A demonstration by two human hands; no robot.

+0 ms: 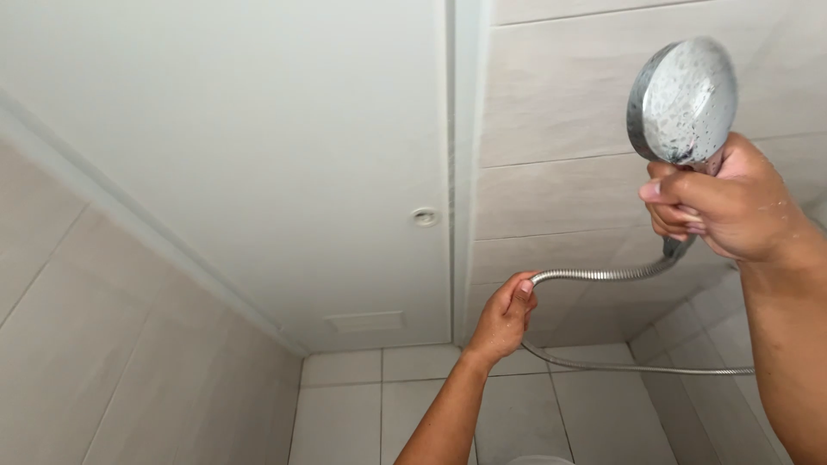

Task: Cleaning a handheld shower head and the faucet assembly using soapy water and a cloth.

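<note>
Right hand [732, 202], fingers closed round the handle, holds the shower head [685, 99] high before the tiled wall [560, 95]; left hand [504, 319] pinches the metal hose [603, 275] lower down. Handling is best with hose slack guided and kept unkinked. Head: round, chrome, water-spotted; hose: ribbed, silver, looping toward the right wall

One shower head [685, 99] is counted, one metal hose [603, 275], two hands, a left hand [504, 319] and a right hand [724, 202], one white door [258, 155], one round fitting [425, 216] on it, two tiled walls [560, 112] are seen.
</note>
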